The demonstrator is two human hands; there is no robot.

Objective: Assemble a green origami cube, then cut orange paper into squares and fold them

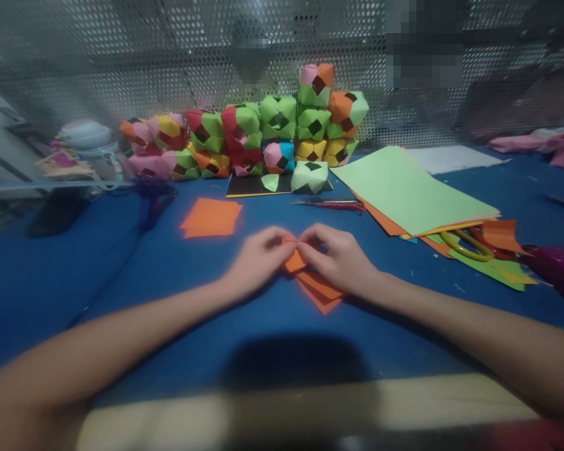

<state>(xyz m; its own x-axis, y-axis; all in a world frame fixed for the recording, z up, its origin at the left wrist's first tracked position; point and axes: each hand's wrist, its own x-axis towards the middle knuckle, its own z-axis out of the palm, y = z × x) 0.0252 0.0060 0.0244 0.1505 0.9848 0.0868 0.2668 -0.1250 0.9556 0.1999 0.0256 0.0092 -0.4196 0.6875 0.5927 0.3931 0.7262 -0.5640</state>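
Note:
Both hands meet at the middle of the blue table, pinching a small folded piece of orange paper (292,258). My left hand (262,255) grips it from the left between thumb and fingertips. From the other side, my right hand (339,255) is closed on the same piece, its thumb and forefinger near the top edge. Loose orange paper squares (323,294) lie on the table under the right hand, partly covered by it. Further back on the left sits a stack of orange squares (211,218), apart from the hands.
Folded paper blocks (279,119) in several colours are piled along the perforated metal screen (169,69). Scissors (333,203) lie before them. At right are coloured sheets (413,191), yellow-handled scissors (467,244) and paper scraps. A blue glue gun (153,200) with its cord stands at left.

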